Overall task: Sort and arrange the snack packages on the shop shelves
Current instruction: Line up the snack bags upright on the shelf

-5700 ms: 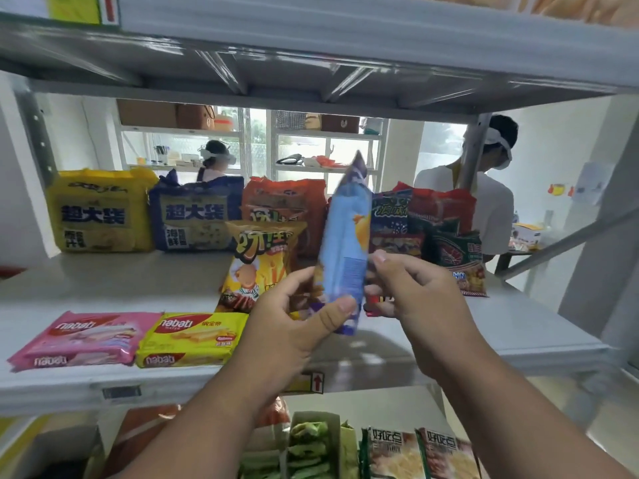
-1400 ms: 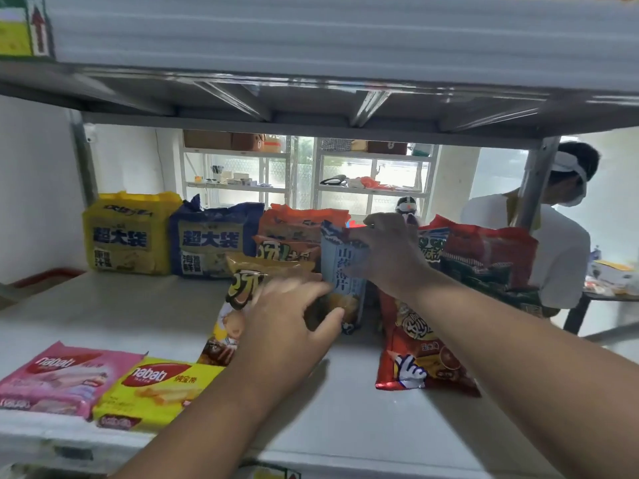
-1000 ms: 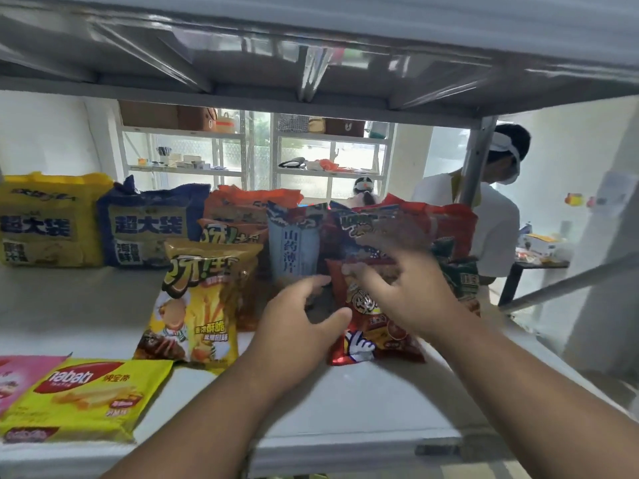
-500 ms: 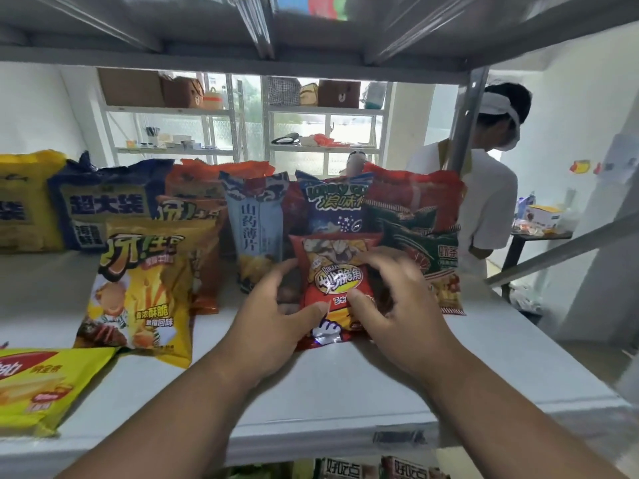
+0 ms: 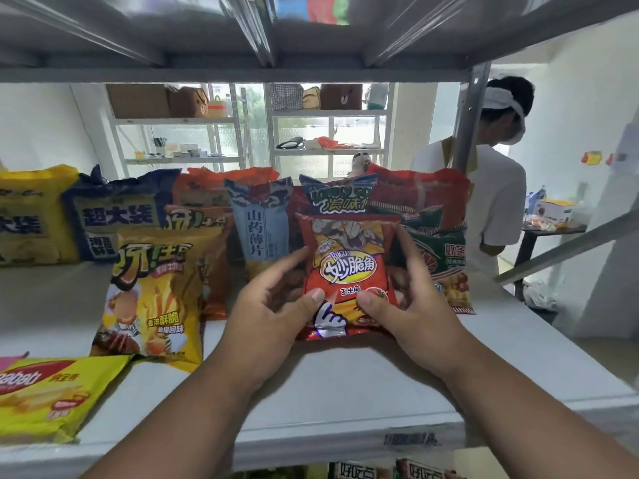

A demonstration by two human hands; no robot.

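Two hands: left hand (image 5: 273, 318) and right hand (image 5: 408, 305) pinch the red snack bag (image 5: 347, 267), thumbs on its front, fingers behind.
Bag place: upright on the shelf (image 5: 345, 385), just in front of the blue bag (image 5: 259, 224).
Risk: it may fall forward when released, because it is light.
Second risk: pushing it back can knock over the row behind.

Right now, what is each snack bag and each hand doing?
Red corn snack bag: upright, held by both hands.
Left hand: grips the bag's left side.
Right hand: grips its right side.
Yellow fries bag: leaning upright.
Light blue chip bag: upright.
Yellow wafer pack: lying flat.
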